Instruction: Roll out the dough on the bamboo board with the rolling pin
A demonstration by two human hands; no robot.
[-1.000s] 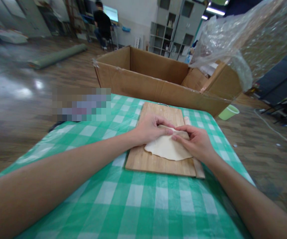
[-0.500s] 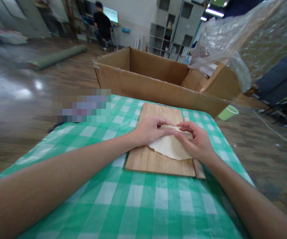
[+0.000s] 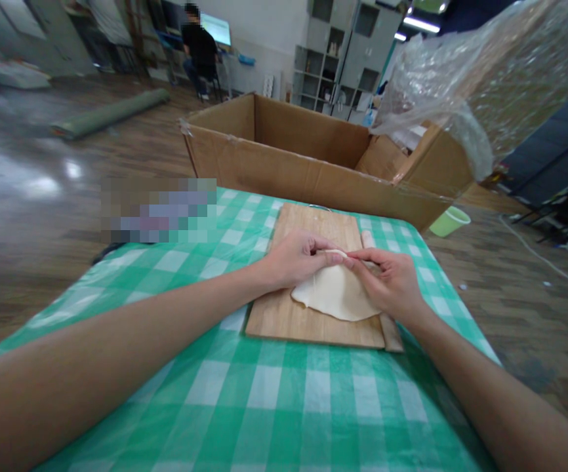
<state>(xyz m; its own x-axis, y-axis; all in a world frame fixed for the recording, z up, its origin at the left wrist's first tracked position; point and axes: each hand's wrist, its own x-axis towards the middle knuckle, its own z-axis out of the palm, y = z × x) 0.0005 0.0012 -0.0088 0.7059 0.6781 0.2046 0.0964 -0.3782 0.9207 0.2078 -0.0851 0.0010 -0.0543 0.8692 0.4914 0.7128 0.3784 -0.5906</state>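
A pale, flat sheet of dough (image 3: 338, 293) lies on a wooden cutting board (image 3: 284, 322), its lower edge spread toward me. My left hand (image 3: 300, 257) pinches the dough's far edge between thumb and fingers. Close beside it, my right hand (image 3: 391, 278) grips the same edge, thumb and fingertips pressed together. The fingertips of both hands almost meet. Along the board's right side rests a wooden rolling pin (image 3: 392, 333), partly hidden under my right hand.
A green-and-white checked cloth (image 3: 264, 387) covers the table. Beyond its far edge stands a large open cardboard box (image 3: 313, 172), with plastic wrap (image 3: 461, 98) at the right. A light green bin (image 3: 450, 221) is on the floor. A person (image 3: 200, 49) sits at a distant desk.
My right hand's fingers have closed from a looser curl into a pinch on the dough's edge. The dough's near edge hangs slightly lower toward me. My left hand stays nearly in place.
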